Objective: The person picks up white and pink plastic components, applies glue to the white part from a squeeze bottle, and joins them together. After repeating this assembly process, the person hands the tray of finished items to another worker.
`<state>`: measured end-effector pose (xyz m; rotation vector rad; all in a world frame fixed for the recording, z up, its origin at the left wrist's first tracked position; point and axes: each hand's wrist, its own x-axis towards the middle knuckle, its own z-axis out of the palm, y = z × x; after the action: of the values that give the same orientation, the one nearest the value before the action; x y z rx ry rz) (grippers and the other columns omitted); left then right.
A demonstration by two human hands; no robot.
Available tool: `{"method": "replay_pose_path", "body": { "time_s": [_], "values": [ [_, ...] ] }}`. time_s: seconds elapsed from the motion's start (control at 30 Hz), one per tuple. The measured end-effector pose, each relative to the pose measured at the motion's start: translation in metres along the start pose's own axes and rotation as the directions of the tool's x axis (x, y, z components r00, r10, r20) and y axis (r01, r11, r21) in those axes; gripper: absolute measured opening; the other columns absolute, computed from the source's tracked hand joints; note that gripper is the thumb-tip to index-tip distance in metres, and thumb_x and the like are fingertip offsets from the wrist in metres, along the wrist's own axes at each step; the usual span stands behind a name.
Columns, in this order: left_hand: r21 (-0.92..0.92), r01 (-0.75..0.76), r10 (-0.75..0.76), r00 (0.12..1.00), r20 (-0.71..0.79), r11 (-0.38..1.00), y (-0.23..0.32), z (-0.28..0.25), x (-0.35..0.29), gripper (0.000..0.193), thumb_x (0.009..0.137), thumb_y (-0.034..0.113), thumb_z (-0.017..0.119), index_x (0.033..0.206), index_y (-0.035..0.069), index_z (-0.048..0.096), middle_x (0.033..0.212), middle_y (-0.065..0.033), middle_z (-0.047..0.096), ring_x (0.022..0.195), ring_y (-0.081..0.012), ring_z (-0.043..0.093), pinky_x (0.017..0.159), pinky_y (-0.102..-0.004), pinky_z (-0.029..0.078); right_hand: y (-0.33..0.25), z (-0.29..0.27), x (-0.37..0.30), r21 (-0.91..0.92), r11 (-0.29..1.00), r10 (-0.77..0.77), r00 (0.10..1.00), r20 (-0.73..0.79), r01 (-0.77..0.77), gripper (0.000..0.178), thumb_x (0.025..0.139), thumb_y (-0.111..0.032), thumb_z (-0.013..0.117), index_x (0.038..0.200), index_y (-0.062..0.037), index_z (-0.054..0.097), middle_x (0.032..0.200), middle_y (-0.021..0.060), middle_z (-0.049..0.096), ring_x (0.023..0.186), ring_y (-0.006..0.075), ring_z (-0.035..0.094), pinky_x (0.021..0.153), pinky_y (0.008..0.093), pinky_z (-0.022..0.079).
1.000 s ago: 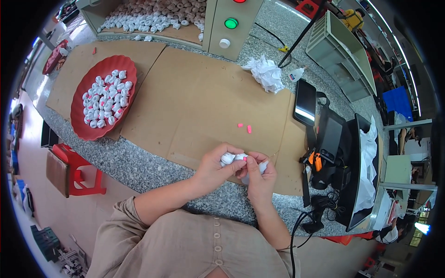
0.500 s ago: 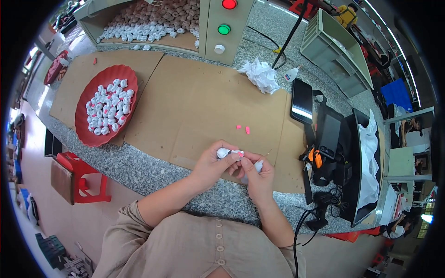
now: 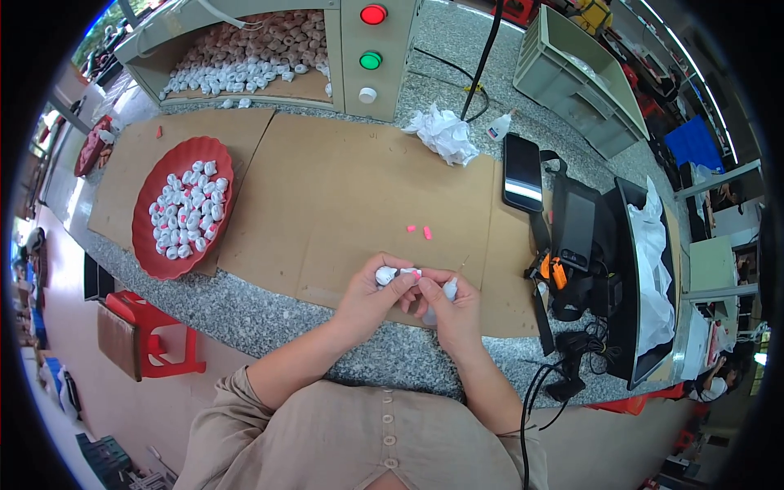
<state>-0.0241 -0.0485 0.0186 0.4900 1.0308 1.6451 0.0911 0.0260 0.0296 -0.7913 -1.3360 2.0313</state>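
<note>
In front of me, over the near edge of the cardboard, my two hands meet at the fingertips. My left hand [image 3: 366, 298] is closed on small white knobbly pieces [image 3: 385, 275], one of which carries a pink bit [image 3: 416, 275] at the fingertips. My right hand [image 3: 457, 317] pinches at that pink bit and also keeps a small squeeze bottle [image 3: 450, 289] with a thin needle tip in its grip. Fingers hide part of the bottle. Two loose pink bits [image 3: 427, 233] lie on the cardboard beyond.
Left stands a scalloped red dish [image 3: 144, 243] of white-and-pink pieces. A bin [image 3: 336, 104] heaped with similar pieces is at the back. Crumpled tissue [image 3: 445, 135], a small bottle [image 3: 499, 126], a phone [image 3: 523, 173], cables and a black tray [image 3: 637, 369] sit to the right.
The view has shifted slightly, so the surroundings sit a little differently. Both hands keep the same hold, with the bottle tilted a bit more upright.
</note>
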Motion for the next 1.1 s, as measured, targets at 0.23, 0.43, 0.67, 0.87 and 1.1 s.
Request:
{"method": "replay_pose_path", "body": {
  "time_s": [0.23,0.43,0.67,0.87,1.1],
  "values": [
    [-0.003,-0.038,0.038,0.999,0.025,0.999,0.002,0.001,0.000,0.014,0.084,0.009,0.051,0.096,0.003,0.048,0.074,-0.0038,0.055,0.063,-0.0078,0.050,0.057,-0.0208,0.042,-0.003,-0.001,0.001,0.003,1.000,0.020,1.000,-0.017,-0.020,0.012,0.081,-0.005,0.055,0.089,0.0031,0.054,0.072,0.0085,0.059,0.055,0.0093,0.052,0.049,0.0202,0.042],
    [0.112,-0.066,0.064,0.998,0.017,0.992,0.000,0.003,-0.001,0.014,0.082,0.007,0.053,0.096,0.003,0.050,0.077,-0.0043,0.057,0.064,-0.0080,0.051,0.058,-0.0210,0.043,-0.005,-0.003,0.000,0.018,0.999,0.034,0.998,-0.056,-0.033,0.010,0.080,-0.004,0.056,0.088,0.0026,0.055,0.074,0.0079,0.059,0.055,0.0083,0.052,0.049,0.0196,0.042],
    [0.057,-0.065,0.066,0.998,-0.008,0.996,-0.002,0.000,0.001,0.015,0.081,0.007,0.056,0.094,0.003,0.052,0.079,-0.0045,0.057,0.066,-0.0084,0.053,0.060,-0.0209,0.044,-0.006,-0.005,0.001,0.040,0.996,0.083,0.995,-0.057,-0.080,0.010,0.076,-0.003,0.058,0.085,0.0015,0.056,0.071,0.0072,0.058,0.050,0.0091,0.051,0.045,0.0224,0.045],
    [-0.149,-0.046,0.033,0.995,-0.091,0.988,0.000,-0.002,0.003,0.015,0.082,0.006,0.054,0.096,0.002,0.050,0.086,-0.0075,0.056,0.073,-0.0131,0.054,0.061,-0.0257,0.046,-0.014,-0.012,0.003,-0.224,0.951,0.176,0.970,-0.167,-0.212,0.012,0.074,-0.006,0.060,0.083,0.0010,0.056,0.069,0.0054,0.056,0.049,0.0085,0.050,0.043,0.0216,0.043],
    [-0.260,0.008,-0.018,0.999,-0.038,0.966,0.005,-0.009,0.005,0.018,0.083,0.008,0.052,0.101,0.004,0.050,0.091,-0.0079,0.055,0.073,-0.0145,0.055,0.063,-0.0287,0.047,-0.024,-0.025,0.007,-0.180,0.950,0.221,0.959,-0.179,-0.253,0.029,0.077,-0.009,0.055,0.099,-0.0013,0.038,0.077,0.0059,0.050,0.056,0.0110,0.052,0.049,0.0226,0.045]
  ]
}}
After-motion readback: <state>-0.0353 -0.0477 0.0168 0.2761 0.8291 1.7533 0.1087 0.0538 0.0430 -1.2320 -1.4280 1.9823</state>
